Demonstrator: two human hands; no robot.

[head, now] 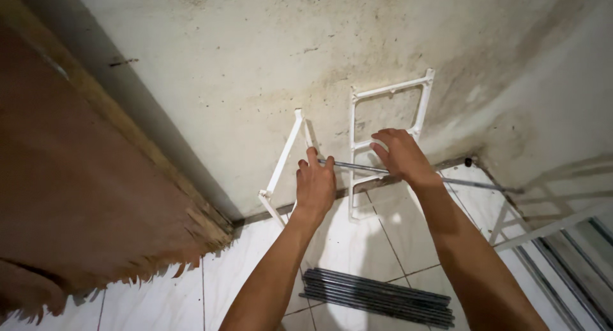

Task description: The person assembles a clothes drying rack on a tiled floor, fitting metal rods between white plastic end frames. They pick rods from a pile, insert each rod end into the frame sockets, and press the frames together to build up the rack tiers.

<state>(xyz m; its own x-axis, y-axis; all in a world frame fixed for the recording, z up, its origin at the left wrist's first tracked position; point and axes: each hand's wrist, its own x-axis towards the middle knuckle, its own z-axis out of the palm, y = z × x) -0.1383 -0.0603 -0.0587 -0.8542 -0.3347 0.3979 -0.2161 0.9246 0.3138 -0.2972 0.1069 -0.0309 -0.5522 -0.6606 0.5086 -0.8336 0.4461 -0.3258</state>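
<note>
Stained plaster wall backs our work: left of the grey rod leans one white frame, our left hand clamped at the rod's near end. Right along its level axis, our right hand closes over it against the second white frame.

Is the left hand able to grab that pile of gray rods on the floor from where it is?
Probably yes. The left hand is up at the white frame, and the pile of rods lies on the tiles just under the arms with nothing covering it.
</note>
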